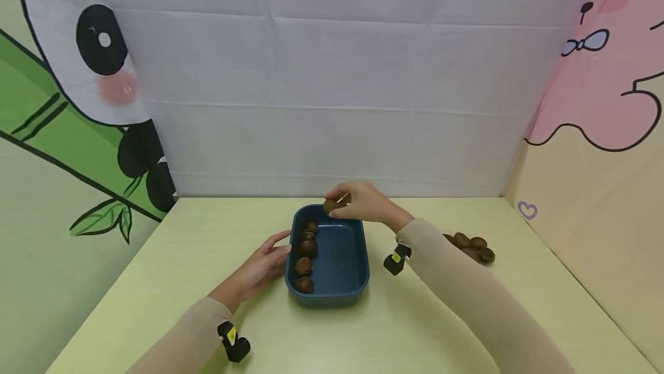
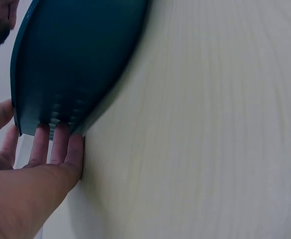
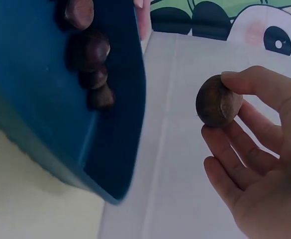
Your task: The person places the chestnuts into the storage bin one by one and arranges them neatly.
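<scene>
A chestnut [image 3: 218, 101], dark brown with a paler rough patch, is pinched between the thumb and fingers of my right hand [image 1: 365, 204]. In the head view it is over the far end of a blue rectangular box [image 1: 337, 300]. My left hand [image 1: 264, 267] rests its fingers against the box's left wall, with the fingertips [image 2: 61, 130] on the ribbed outer side. Inside the box, several chestnuts [image 1: 308, 248] form a row along the left wall; the right part of the box floor is bare.
More chestnuts [image 1: 474, 244] lie in a group on the pale table [image 1: 415, 328] to the right, partly hidden behind my right sleeve [image 1: 456, 287]. A white cloth backdrop [image 1: 337, 74] rises at the table's far edge. Cartoon-printed panels flank both sides.
</scene>
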`<state>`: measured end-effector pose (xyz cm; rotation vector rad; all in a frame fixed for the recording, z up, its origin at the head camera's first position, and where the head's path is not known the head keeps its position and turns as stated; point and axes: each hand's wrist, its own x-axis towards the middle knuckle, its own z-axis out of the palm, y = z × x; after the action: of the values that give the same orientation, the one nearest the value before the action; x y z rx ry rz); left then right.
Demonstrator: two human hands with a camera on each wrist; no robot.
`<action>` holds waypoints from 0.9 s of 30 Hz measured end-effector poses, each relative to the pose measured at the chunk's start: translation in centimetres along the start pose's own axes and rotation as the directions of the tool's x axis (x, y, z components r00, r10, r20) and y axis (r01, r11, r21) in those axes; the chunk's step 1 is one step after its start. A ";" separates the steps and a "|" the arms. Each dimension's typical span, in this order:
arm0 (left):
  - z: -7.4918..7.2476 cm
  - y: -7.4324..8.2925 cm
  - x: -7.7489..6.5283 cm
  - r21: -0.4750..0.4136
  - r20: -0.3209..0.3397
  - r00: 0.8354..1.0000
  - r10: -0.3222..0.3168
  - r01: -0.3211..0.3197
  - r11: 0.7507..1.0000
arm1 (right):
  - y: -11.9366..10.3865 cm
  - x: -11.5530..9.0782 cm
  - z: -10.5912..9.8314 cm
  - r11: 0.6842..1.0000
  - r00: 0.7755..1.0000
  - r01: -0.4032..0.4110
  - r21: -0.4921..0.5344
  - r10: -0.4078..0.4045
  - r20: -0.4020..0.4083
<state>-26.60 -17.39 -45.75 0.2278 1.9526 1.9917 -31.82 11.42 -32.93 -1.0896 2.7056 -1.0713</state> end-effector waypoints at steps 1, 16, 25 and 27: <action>0.0 0.0 0.0 -0.002 0.001 1.000 0.000 0.000 1.000 | 0.1 0.5 0.4 1.000 1.000 -0.018 0.021 0.018 -0.001; -0.2 0.0 0.1 -0.008 0.003 1.000 0.000 0.000 1.000 | 3.2 4.0 6.4 0.915 0.920 -0.359 0.182 0.380 -0.096; -0.2 -0.1 0.1 -0.003 0.014 1.000 0.002 -0.002 1.000 | 3.4 3.9 8.3 0.869 0.844 -0.489 0.080 0.494 -0.209; -0.1 -0.2 0.1 -0.005 0.015 1.000 0.002 -0.002 1.000 | 3.7 3.7 8.6 0.862 0.837 -0.500 0.086 0.506 -0.209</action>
<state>-26.76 -17.46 -45.96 0.2427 1.9391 1.9902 -34.49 5.91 -40.96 -0.2129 2.8768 -1.1757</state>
